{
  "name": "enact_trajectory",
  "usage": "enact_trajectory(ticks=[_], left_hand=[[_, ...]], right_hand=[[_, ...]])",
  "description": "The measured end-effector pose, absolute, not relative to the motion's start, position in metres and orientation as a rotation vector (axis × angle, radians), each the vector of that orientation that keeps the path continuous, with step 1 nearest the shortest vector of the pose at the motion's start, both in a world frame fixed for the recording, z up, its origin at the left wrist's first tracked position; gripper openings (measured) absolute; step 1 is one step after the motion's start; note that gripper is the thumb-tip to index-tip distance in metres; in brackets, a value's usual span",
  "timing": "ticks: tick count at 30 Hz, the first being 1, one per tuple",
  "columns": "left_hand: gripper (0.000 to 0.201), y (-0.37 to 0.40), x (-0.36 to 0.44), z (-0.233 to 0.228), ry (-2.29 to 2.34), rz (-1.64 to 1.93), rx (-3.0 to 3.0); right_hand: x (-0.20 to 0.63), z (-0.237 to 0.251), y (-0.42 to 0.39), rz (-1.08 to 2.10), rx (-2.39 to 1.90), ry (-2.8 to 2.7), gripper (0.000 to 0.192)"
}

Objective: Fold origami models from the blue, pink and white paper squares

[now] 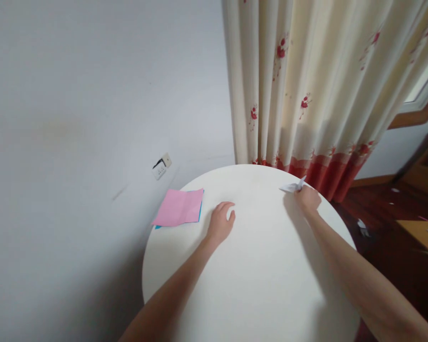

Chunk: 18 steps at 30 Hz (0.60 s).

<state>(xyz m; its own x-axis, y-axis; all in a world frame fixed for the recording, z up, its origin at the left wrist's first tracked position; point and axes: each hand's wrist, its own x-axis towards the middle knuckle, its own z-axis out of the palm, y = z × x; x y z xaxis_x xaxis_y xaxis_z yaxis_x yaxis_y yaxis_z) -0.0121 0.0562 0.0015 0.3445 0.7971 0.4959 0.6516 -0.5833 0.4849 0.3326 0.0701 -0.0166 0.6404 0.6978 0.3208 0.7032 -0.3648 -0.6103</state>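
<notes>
My right hand [309, 198] is closed on a small white folded paper [291, 187] near the far right edge of the round table. The paper has pointed ends, and part of it is hidden by my fingers. My left hand [221, 221] rests on the tabletop left of the middle, fingers curved and thumb apart, with nothing in it. Just left of that hand lies a pink sheet of paper [178, 207], creased down its length. Blue paper [200, 213] peeks out from beneath the pink sheet.
The white round table [264, 266] stands against a pale wall with a power socket [160, 169]. Behind it hangs a floral curtain [292, 95] with a red hem. At the right, a brown wooden surface [413, 232] and scraps lie over the dark floor [381, 213].
</notes>
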Motion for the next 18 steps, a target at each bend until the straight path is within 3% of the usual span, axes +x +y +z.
enact_trajectory(ticks=[3, 10, 14, 18], left_hand=[[0.024, 0.055, -0.002, -0.012, 1.249, 1.149, 2.119], [0.042, 0.066, -0.017, -0.017, 1.268, 1.328, 1.688], [0.051, 0.059, -0.025, -0.011, 1.055, 1.178, 1.644], [0.046, 0.051, -0.023, -0.007, 0.86, 0.967, 1.452]], right_hand=[[0.295, -0.01, 0.077, 0.08, -1.952, -1.312, 0.019], [0.194, 0.008, 0.056, 0.51, -1.2, -1.749, 0.027], [0.179, 0.012, 0.035, 0.795, -1.011, -1.77, 0.029], [0.178, 0.001, 0.03, 1.006, -0.99, -1.57, 0.033]])
